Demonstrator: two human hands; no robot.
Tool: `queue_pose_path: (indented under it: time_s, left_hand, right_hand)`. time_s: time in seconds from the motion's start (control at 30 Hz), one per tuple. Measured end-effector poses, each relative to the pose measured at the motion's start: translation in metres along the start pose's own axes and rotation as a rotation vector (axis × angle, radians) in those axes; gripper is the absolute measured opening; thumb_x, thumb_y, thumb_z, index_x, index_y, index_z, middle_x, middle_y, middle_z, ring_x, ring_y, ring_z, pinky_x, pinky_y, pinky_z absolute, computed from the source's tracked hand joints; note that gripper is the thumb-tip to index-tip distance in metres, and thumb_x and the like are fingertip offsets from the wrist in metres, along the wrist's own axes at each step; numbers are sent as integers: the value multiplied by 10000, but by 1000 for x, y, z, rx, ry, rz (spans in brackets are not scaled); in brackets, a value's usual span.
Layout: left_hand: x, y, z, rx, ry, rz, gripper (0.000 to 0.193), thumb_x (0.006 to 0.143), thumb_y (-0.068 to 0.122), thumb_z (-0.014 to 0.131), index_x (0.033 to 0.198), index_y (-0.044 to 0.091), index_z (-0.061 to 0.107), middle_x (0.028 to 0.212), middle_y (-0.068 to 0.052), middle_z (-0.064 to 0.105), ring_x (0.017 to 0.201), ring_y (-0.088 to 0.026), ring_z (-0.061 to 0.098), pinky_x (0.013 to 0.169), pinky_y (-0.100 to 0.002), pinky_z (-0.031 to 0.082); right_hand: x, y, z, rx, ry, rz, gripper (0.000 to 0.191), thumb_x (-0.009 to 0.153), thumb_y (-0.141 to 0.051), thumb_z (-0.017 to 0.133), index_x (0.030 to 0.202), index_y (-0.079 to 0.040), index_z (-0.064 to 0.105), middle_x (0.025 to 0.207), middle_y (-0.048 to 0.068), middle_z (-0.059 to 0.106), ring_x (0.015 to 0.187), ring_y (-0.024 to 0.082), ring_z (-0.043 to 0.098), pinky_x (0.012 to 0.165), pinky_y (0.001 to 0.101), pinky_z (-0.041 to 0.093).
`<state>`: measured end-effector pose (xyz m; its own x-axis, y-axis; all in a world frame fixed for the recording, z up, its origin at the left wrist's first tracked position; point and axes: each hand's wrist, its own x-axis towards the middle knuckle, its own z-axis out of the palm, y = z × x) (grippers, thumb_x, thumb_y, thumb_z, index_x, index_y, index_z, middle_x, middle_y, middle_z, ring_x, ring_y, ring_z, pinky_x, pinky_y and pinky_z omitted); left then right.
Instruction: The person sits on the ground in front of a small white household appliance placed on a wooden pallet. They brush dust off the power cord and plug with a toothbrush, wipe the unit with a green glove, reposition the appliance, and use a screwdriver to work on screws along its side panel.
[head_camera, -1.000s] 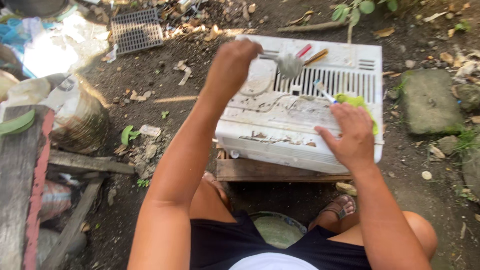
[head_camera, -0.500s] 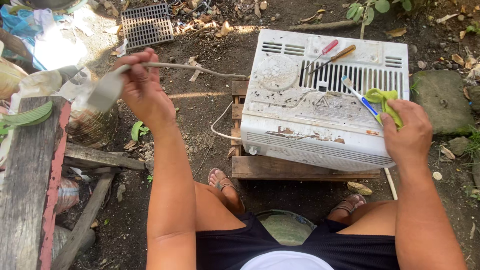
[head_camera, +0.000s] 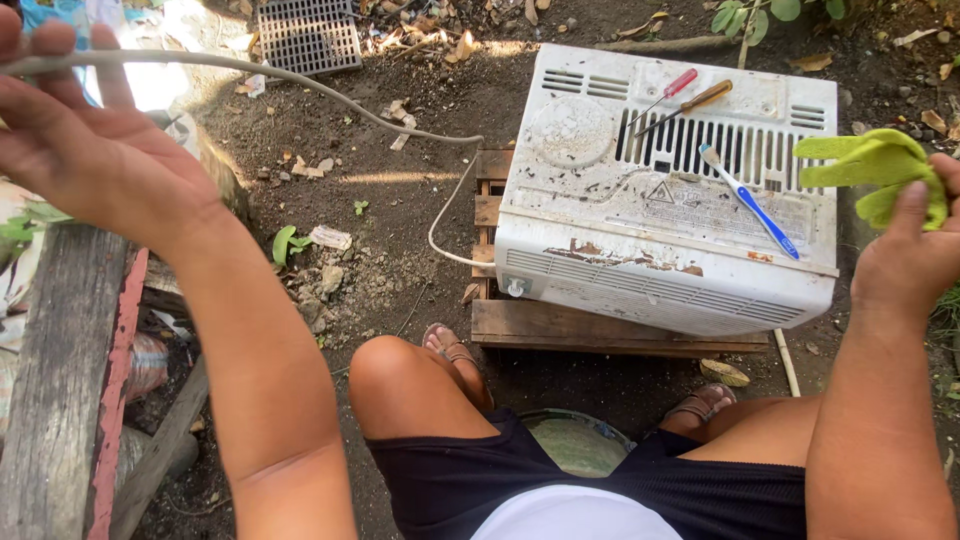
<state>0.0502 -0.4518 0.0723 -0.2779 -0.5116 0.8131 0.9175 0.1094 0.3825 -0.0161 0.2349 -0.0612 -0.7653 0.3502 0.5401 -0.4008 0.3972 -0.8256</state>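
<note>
The big white box (head_camera: 670, 210) sits on a wood pallet (head_camera: 560, 322) on the dirt, in front of the person's knees. It is an old air cooler with slots on top. A thin grey cord (head_camera: 330, 95) runs out of its left side, loops near the pallet, then goes up and far left across the dirt — long and almost flat. The left hand (head_camera: 95, 160) is up at the far left end of it, fingers curled round the cord. So the cord leads from that grip back to the right, to the box. The right hand (head_camera: 915, 255) is just past the box's right edge, pinched shut on a green rag (head_camera: 870, 165). On top lie two screwdrivers (head_camera: 680, 100) and a blue toothbrush (head_camera: 750, 205).
</note>
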Motion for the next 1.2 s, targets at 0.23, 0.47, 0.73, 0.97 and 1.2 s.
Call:
queue_pose_path:
  time_s: [0.23,0.47,0.73,0.97,1.2]
  left_hand:
    - [29,24,-25,342,-43,-88,253,1111,301,554,956,102,572,819,-22,465,722,-101,466,674,-288,392]
    - [-26,62,77,379,-162,-856,361,1017,503,523,985,145,557,697,29,461,540,-87,389,453,-269,300]
    - [-116,71,241,-629,-127,-993,323,1091,378,552,1011,67,571,878,-11,553,793,-130,535,725,-266,466]
    - [-142,61,260,-738,-51,-895,149,1194,147,523,1203,10,581,984,-44,648,834,-101,600,758,-259,511]
    - [-166,62,232,384,-663,-617,232,1059,177,605,1225,23,653,884,-106,708,790,-218,701,709,-333,567]
  right_hand:
    - [-3,72,-13,146,3,52,368,1253,-228,484,1380,72,654,1242,99,706,1045,161,655,955,300,567]
    - [-23,2,40,374,-31,30,330,1190,-275,633,1297,37,642,1135,95,710,982,161,690,904,294,583]
    - [-64,-212,168,675,-293,-248,251,1147,-278,687,1233,-97,536,1370,103,630,1188,217,635,995,347,593]
    - [-77,-284,176,356,-221,-385,261,1188,-230,570,1396,-79,527,1346,114,647,1207,171,677,1013,291,576]
    - [-53,-270,159,218,-207,-567,285,1152,-242,567,1385,-83,524,1436,177,559,1312,274,601,1077,372,569]
